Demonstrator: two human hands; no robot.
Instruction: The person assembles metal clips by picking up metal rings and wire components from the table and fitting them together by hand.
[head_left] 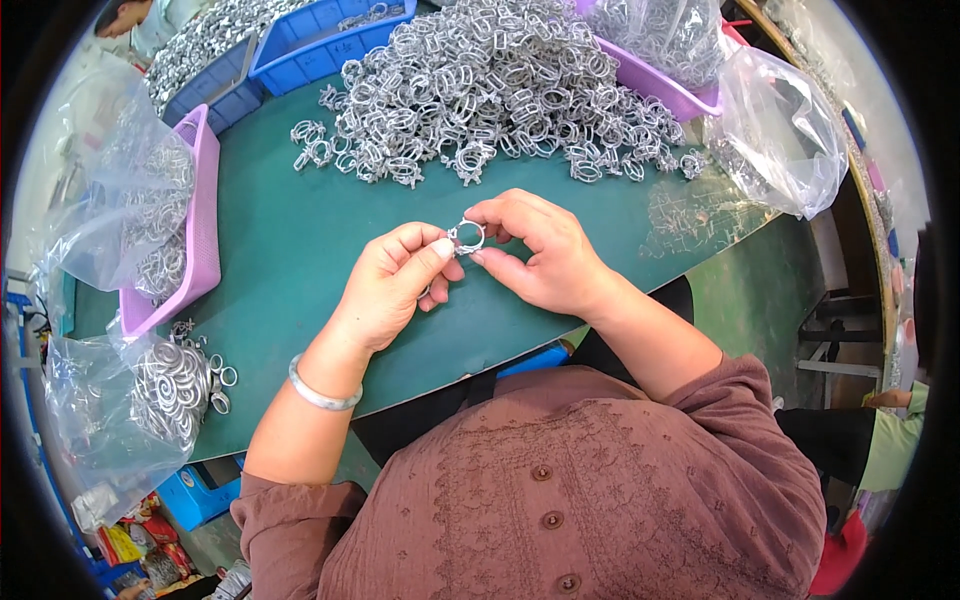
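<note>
Between my two hands, over the near half of the green table, is a small silver metal ring piece (470, 236) with a round loop and a knobbly side. My left hand (398, 272) pinches its knobbly side between thumb and fingers. The thumb and fingertips of my right hand (540, 250) close on the round loop from the other side. Beyond my hands lies a large heap of similar silver metal pieces (480, 85), several of them loose along its near edge.
A pink basket (205, 200) with a plastic bag of metal pieces stands at the left. Nearer are stacked silver rings (172, 385). Blue bins (325, 50) stand at the back, and a purple basket (655, 85) and clear bag (780, 130) at the right. People sit nearby.
</note>
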